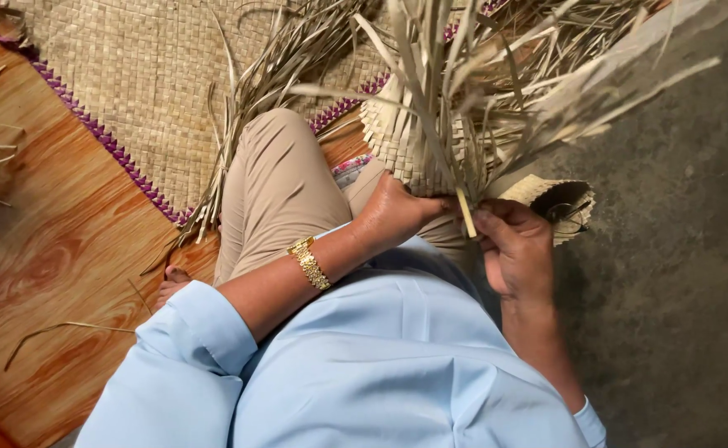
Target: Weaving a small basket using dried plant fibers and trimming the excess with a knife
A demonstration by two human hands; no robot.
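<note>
Seen from above, both forearms reach forward from light blue sleeves. The left hand [393,214] lies knuckles up, fingers curled closed, wrist bent slightly right. Just right, the right hand [513,249] pinches with thumb and fingertips.

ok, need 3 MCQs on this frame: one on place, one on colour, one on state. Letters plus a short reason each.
1. Where does the finished woven mat lie?
A. on the wood-grain floor, upper left
B. across the person's shoulders
C. on the grey floor at right

2. What colour is the mat's border?
A. green
B. purple
C. black

3. What is the right hand doing?
A. lying flat on the floor
B. pinching a pale strip of the half-woven piece
C. gripping the gold bracelet

Answers: 1 A, it is spread on the wood-grain floor. 2 B, the edge is purple. 3 B, the fingers close on the strip, while the left hand steadies the weave.
</note>
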